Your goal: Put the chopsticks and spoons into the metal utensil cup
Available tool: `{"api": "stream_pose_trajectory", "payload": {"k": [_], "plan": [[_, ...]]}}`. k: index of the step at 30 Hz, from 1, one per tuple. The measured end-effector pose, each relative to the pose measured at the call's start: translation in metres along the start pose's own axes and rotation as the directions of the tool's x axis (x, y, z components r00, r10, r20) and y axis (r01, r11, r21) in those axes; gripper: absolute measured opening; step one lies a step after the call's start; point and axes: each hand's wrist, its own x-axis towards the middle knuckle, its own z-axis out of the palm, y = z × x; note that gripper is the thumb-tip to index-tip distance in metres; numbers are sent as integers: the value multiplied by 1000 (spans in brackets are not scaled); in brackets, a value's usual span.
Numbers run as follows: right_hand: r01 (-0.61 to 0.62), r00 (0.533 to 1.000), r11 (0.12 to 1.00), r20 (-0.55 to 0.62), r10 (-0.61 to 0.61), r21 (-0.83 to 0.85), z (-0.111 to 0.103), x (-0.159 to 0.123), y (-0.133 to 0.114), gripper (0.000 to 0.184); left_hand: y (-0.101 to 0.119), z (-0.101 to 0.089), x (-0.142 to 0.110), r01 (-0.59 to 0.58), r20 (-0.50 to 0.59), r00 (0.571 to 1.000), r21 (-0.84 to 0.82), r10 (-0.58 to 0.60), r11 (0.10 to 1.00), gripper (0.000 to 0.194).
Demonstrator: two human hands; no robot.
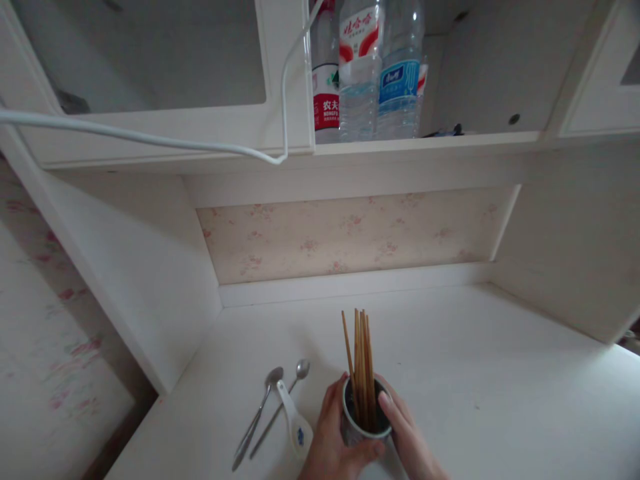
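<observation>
A round cup [361, 437] with a pale rim and dark inside stands on the white desk top [500, 393], near the front edge. Several wooden chopsticks [361, 360] stand upright in it. My left hand [333, 443] wraps around the cup's left side, thumb by the rim. My right hand [410, 440] closes on the cup's right side, thumb resting on the rim. Just left of the cup lie two metal spoons [267, 410] and a white ceramic spoon [296, 427] with a blue mark.
A shelf unit rises behind the desk, with a floral back panel [350, 237]. Three plastic water bottles [370, 67] stand in an upper compartment. A white cable [150, 139] hangs across the upper shelf. A side panel [140, 267] closes the left.
</observation>
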Motion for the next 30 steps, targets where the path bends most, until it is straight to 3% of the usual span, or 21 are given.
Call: {"api": "stream_pose_trajectory", "payload": {"k": [4,6,9,11,13,17,19,23,27,30], "plan": [[30,1000,1000,-4,-30,-2,0,4,-5,56,2,-12,-5,-40,15,999,287,38,957,72],[43,999,999,3,-43,-2,1,4,-9,55,10,-24,-12,33,-38,999,363,-21,931,67],[14,1000,1000,22,-14,10,4,3,-14,57,33,-54,-22,205,-223,970,509,-103,836,44],[-16,1000,1000,22,15,19,5,2,-15,59,50,-80,-25,310,-318,939,623,-129,719,38],[-23,1000,1000,22,23,11,5,2,-15,60,61,-107,-26,366,-393,916,734,-82,572,35],[-2,999,1000,37,3,-29,4,3,-15,58,59,-144,-24,442,-428,897,860,-111,255,24],[7,999,999,43,-5,-38,3,3,-15,56,49,-152,-24,417,-392,906,889,-157,191,21],[29,999,998,33,-28,-52,1,2,-14,54,36,-154,-22,392,-356,907,908,-223,148,17],[16,1000,998,23,-14,-62,0,3,-10,55,39,-162,-20,389,-370,901,920,-227,43,22],[25,999,998,30,-23,-61,0,3,-10,54,50,-176,-17,442,-439,875,897,-203,-33,25]]}}
